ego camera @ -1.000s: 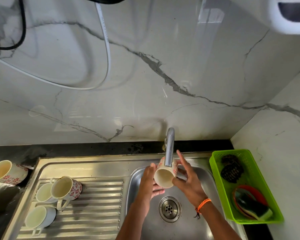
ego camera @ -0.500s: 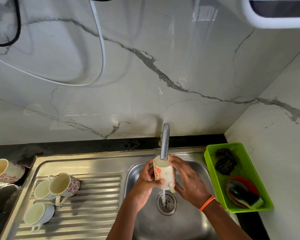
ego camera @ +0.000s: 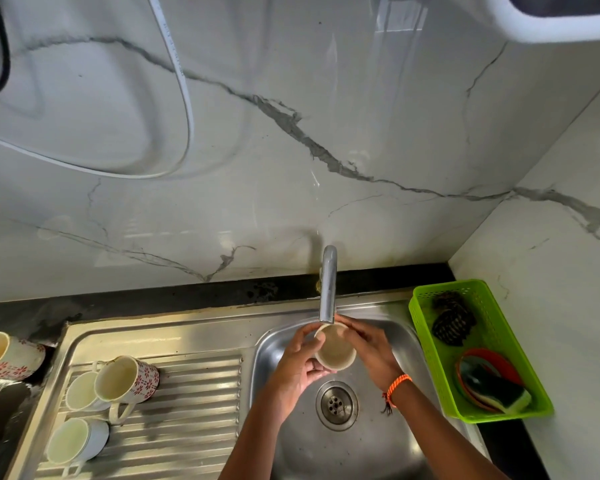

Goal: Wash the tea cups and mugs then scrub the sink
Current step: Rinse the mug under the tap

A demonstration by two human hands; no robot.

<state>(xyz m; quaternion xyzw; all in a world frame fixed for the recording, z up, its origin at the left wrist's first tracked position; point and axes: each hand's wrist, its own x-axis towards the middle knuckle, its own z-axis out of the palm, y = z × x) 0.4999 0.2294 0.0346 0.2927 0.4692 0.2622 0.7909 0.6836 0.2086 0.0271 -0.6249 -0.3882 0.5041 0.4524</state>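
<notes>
- The cup sits under the tap, above the sink basin, mouth tilted toward the camera.
- The left hand wraps its wall from the left; the right hand cups the opposite side, fingers curled on it.
- It looks ceramic: rigid, breakable and probably slick when wet, so gripping the wall with both hands suits it.
- The spout hangs just over the rim, a knock risk.
- Open room lies on the ribbed drainboard, right of the washed cups; the green basket crowds the basin's right edge.
</notes>
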